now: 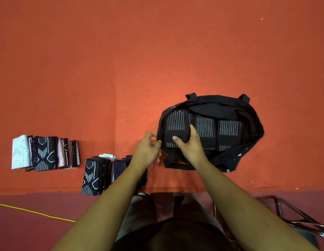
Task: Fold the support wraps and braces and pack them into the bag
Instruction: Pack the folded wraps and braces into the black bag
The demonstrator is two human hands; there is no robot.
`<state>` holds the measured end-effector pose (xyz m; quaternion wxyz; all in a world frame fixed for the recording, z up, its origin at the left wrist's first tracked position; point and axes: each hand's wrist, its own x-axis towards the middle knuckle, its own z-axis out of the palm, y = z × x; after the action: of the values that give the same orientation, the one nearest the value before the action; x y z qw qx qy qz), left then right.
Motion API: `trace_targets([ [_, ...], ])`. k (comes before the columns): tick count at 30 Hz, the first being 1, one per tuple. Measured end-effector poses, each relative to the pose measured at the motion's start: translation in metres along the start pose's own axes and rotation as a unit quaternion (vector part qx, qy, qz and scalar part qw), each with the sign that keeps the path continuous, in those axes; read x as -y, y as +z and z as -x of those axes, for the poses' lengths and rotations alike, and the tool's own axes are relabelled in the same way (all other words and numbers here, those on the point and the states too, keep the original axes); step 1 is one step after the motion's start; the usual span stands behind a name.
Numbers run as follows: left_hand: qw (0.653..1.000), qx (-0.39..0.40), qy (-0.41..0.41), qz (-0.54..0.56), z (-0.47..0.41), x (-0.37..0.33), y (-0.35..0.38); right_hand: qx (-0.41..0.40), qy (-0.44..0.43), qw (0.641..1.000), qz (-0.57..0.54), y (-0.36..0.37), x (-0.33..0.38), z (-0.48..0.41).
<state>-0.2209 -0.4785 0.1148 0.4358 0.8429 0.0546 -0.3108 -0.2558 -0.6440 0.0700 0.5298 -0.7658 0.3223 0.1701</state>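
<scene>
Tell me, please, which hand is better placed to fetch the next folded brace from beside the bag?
Probably left. The left hand holds the rim of the bag, next to the nearer row of folded braces on that side; the right hand is inside the bag, gripping a packed brace.

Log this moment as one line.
left hand holds bag rim | right hand grips folded brace in bag | two stacks unpacked
</scene>
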Motion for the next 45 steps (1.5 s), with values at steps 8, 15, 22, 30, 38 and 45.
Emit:
trace_targets([
  [8, 0.999, -0.030, -0.021, 0.025, -0.005, -0.010, -0.006, -0.064, -0.068, 0.994, 0.059, -0.031, 0.010, 0.030],
  [15, 0.990, -0.122, -0.041, 0.062, 0.042, 0.024, -0.085, -0.025, -0.142, 0.989, 0.036, 0.000, 0.059, 0.072],
  [22, 0.978, -0.194, -0.075, 0.026, 0.095, 0.105, -0.122, 0.132, 0.019, 0.991, -0.012, 0.089, 0.058, 0.103],
  [30, 0.994, -0.033, -0.105, -0.012, 0.073, 0.139, -0.085, 0.143, 0.099, 0.982, -0.073, 0.164, 0.004, 0.114],
  [38, 0.983, 0.063, -0.169, 0.024, 0.037, 0.168, -0.077, 0.068, 0.144, 0.980, -0.124, 0.202, -0.018, 0.089],
  [45, 0.943, 0.057, -0.278, 0.172, 0.015, 0.180, -0.059, 0.033, 0.157, 0.965, -0.205, 0.208, -0.033, 0.083],
])
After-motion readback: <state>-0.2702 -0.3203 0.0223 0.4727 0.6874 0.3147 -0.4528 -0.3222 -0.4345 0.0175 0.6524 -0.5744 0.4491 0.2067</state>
